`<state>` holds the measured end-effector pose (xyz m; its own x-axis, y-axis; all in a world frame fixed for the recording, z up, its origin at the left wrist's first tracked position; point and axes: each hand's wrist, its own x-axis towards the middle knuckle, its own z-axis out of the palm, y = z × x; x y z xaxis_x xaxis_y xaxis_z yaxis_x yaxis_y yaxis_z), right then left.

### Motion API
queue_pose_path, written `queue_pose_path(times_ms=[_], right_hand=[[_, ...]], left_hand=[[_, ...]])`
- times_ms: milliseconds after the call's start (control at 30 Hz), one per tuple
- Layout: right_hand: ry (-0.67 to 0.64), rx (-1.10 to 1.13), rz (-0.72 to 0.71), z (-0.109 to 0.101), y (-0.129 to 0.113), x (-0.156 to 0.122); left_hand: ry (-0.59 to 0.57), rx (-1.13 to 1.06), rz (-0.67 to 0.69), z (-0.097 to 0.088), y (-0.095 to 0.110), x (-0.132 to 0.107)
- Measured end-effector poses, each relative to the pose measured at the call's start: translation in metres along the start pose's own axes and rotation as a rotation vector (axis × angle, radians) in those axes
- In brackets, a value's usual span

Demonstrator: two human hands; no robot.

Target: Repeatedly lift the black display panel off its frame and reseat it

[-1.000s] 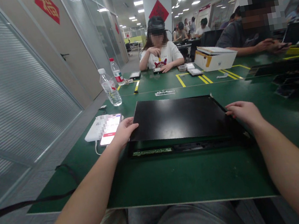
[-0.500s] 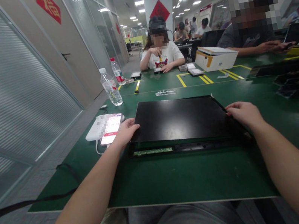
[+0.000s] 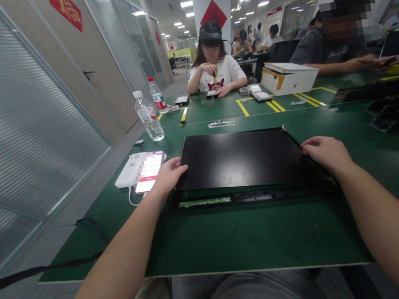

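Over the tabletop (image 3: 246, 244), a black panel (image 3: 239, 158) is pinched at nine o'clock by the left hand (image 3: 170, 174), its frame (image 3: 268, 194) at three o'clock by the right hand (image 3: 327, 152) (fingers curled nearly closed)

- Panel (image 3: 237, 161): plain glossy black, a pale sheen at its middle.
- Frame (image 3: 319, 166), along the panel's right side: black.
- Circuit strip (image 3: 204, 202), just nearer than the panel: light green.
- Tabletop (image 3: 245, 239), under the panel: dark green; yellow lines (image 3: 242, 108) beyond the panel.
- Phone (image 3: 152, 166), left of the panel: white screen, red bar.
- Box (image 3: 297, 81), beyond the panel, rightward: white, orange-yellow patch.
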<state>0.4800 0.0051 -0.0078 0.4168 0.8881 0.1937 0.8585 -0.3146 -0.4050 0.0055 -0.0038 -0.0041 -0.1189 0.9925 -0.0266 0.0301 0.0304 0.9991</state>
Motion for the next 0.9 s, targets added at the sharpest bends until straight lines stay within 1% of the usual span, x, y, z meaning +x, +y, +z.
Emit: queue_pose_path(times_ms=[133,333,467,567,733,833,900], right_hand=[[0.001,-0.017,-0.002,0.0006,0.0006,0.0002],[0.008,-0.038,-0.004,-0.0002,-0.0014,-0.0014],[-0.018,-0.06,-0.006,-0.0018,-0.0034,-0.0021],[-0.011,-0.071,-0.016,-0.002,-0.0036,-0.0024],[0.008,-0.049,-0.019,-0.0009,-0.0034,-0.0025],[0.021,-0.028,-0.027,-0.0006,-0.004,-0.0026],[0.017,-0.002,-0.029,-0.0015,-0.0047,-0.0031]], left_hand=[[0.018,0.027,0.003,-0.001,0.0003,-0.0001],[0.009,0.005,-0.011,0.0007,0.0029,-0.0009],[-0.004,0.012,0.001,-0.0002,0.0016,-0.0006],[0.008,0.022,0.01,-0.0009,0.0,0.0002],[-0.033,-0.001,0.001,-0.0008,-0.0018,0.0014],[-0.022,-0.015,-0.004,-0.0012,-0.003,0.0022],[-0.017,0.016,-0.011,-0.0018,-0.0032,0.0024]])
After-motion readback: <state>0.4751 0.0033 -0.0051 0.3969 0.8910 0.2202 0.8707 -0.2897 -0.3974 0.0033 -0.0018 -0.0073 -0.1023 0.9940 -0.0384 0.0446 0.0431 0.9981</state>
